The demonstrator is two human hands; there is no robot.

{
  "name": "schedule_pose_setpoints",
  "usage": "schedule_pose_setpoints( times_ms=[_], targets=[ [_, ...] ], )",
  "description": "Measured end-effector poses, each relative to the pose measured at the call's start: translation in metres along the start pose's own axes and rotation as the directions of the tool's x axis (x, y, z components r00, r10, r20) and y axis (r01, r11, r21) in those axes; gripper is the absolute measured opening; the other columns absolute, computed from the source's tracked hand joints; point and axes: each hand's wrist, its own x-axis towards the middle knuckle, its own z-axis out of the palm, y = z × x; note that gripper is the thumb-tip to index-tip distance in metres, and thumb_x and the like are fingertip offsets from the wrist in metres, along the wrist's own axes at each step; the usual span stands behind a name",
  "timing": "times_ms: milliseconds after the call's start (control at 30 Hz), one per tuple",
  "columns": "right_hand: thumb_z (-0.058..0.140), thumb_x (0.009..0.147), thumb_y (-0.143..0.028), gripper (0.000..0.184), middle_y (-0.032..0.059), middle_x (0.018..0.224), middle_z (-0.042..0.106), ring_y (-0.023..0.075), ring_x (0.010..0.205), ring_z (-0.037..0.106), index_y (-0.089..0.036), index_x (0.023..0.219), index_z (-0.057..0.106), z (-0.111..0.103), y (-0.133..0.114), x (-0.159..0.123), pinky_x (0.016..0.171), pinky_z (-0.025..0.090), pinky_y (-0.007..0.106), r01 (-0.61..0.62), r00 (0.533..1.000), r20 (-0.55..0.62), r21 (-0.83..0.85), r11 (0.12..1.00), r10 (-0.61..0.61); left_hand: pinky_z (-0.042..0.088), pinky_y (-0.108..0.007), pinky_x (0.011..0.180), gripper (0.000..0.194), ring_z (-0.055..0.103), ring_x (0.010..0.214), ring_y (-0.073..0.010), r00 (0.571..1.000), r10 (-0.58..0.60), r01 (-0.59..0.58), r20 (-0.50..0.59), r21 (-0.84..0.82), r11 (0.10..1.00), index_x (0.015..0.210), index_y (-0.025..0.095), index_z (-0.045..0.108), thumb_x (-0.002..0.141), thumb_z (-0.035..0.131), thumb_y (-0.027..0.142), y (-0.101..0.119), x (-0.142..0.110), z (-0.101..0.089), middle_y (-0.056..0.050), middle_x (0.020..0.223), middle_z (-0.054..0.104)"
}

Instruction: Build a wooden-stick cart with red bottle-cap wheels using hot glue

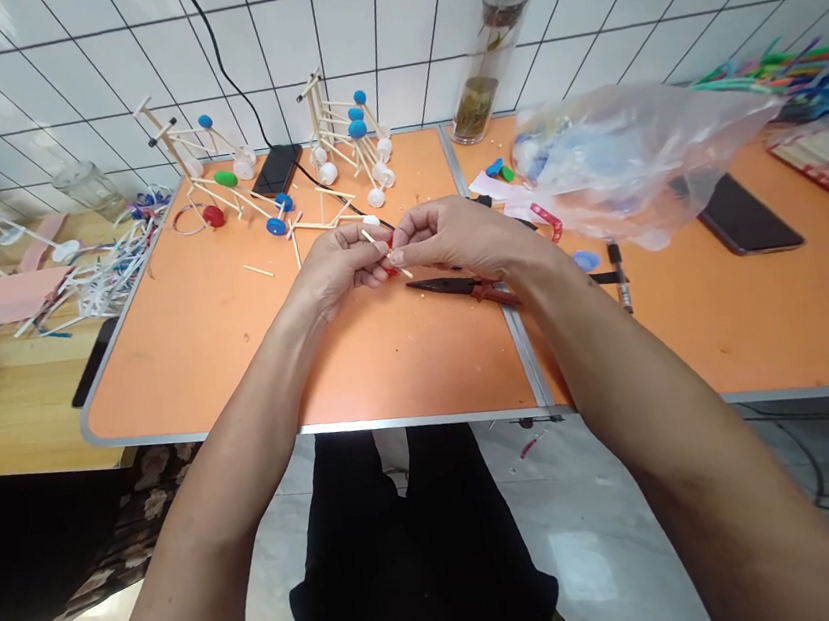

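My left hand (340,264) is closed around a short thin wooden stick (372,239), which slants between the fingertips of both hands. My right hand (455,237) pinches close against the same stick, its thumb and forefinger meeting the left fingers. A small red piece (389,244) shows between the hands, mostly covered by fingers. Just below the right hand lie pliers (453,286) with dark jaws and reddish handles. Behind the hands stand stick frames with blue and white balls (357,128), and another with red, green and blue balls (213,216). Loose sticks (258,270) lie to the left.
A tall glass bottle (482,91) stands by the tiled wall. Phones (278,171) (748,214) rest on the orange table (202,367). At right are a clear plastic bag (636,147), a pen-like tool (620,277) and colourful pipe cleaners (809,76). White strips (113,257) heap up at left.
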Motion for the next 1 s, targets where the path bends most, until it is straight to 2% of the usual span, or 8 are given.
schedule_pose_setpoints(
  times_ms=[200,333,400,500,667,733,833,1000],
  targets=[
    [0.107,0.084,-0.009,0.028,0.0029,0.083,0.081,0.018,0.078,0.069,-0.023,0.085,0.083,0.002,0.003,0.004,0.066,0.047,0.03,0.03,1.0,-0.004,-0.013,0.999,-0.03,0.052,-0.02,0.056,0.013,0.067,0.056,-0.0095,0.997,0.065,-0.06,-0.038,0.119,0.991,0.099,0.017,0.081,0.093,0.089,0.009,0.0,0.0,-0.001,0.001,0.073,0.079],
    [0.108,0.083,-0.009,0.028,0.0026,0.081,0.08,0.0174,0.074,0.068,-0.022,0.095,0.086,-0.005,0.006,0.005,0.064,0.048,0.03,0.008,0.992,-0.124,0.104,0.995,0.005,0.046,-0.024,0.059,0.027,0.061,0.059,-0.0114,0.955,0.208,-0.122,-0.21,0.361,0.924,0.09,0.022,0.072,0.105,0.093,0.031,-0.003,0.003,-0.013,0.003,0.071,0.072],
    [0.105,0.085,-0.008,0.023,0.0024,0.079,0.08,0.0161,0.072,0.066,-0.02,0.093,0.086,-0.009,0.009,0.007,0.062,0.046,0.028,-0.032,0.967,-0.246,0.122,0.992,0.062,0.044,-0.029,0.063,0.039,0.06,0.064,-0.0146,0.933,0.255,-0.067,-0.255,0.571,0.818,0.079,0.024,0.065,0.108,0.09,0.032,-0.004,0.002,-0.013,0.002,0.068,0.066],
    [0.099,0.089,-0.004,0.023,0.0011,0.073,0.075,0.0116,0.064,0.056,-0.018,0.082,0.083,-0.014,0.015,0.014,0.057,0.036,0.027,-0.123,0.93,-0.335,0.106,0.987,0.152,0.045,-0.038,0.075,0.041,0.075,0.088,-0.0265,0.93,0.253,0.096,-0.266,0.84,0.534,0.079,0.025,0.068,0.109,0.09,0.044,-0.006,-0.004,0.004,-0.006,0.086,0.081],
    [0.102,0.089,-0.007,0.026,-0.0022,0.065,0.069,0.0092,0.056,0.045,-0.019,0.079,0.08,-0.016,0.021,0.024,0.053,0.026,0.026,-0.15,0.941,-0.267,0.215,0.965,0.206,0.056,-0.05,0.095,0.034,0.085,0.135,-0.0461,0.952,0.209,0.183,-0.223,0.963,0.196,0.128,0.025,0.083,0.113,0.082,0.055,-0.016,-0.012,0.037,-0.017,0.141,0.093],
    [0.101,0.09,-0.006,0.027,-0.004,0.06,0.063,0.0085,0.054,0.042,-0.019,0.079,0.079,-0.014,0.02,0.024,0.052,0.023,0.026,-0.171,0.941,-0.239,0.268,0.948,0.238,0.059,-0.051,0.098,0.037,0.084,0.142,-0.0471,0.96,0.201,0.168,-0.196,0.975,0.147,0.14,0.025,0.082,0.114,0.078,0.052,-0.022,-0.012,0.039,-0.017,0.15,0.091],
    [0.1,0.089,-0.002,0.029,-0.0048,0.059,0.063,0.0077,0.052,0.041,-0.018,0.079,0.078,-0.008,0.015,0.02,0.051,0.024,0.025,-0.193,0.934,-0.233,0.31,0.931,0.271,0.06,-0.052,0.099,0.029,0.084,0.142,-0.0448,0.962,0.197,0.167,-0.188,0.979,0.121,0.131,0.027,0.085,0.119,0.067,0.046,-0.028,-0.014,0.03,-0.016,0.151,0.09],
    [0.101,0.088,-0.007,0.027,-0.0059,0.056,0.059,0.0078,0.05,0.037,-0.019,0.078,0.079,-0.002,0.014,0.02,0.048,0.02,0.027,-0.188,0.942,-0.219,0.282,0.941,0.254,0.059,-0.05,0.101,0.025,0.084,0.145,-0.0417,0.952,0.199,0.197,-0.233,0.963,0.183,0.138,0.03,0.082,0.117,0.07,0.034,-0.027,-0.025,0.021,-0.011,0.147,0.093]
  ],
)
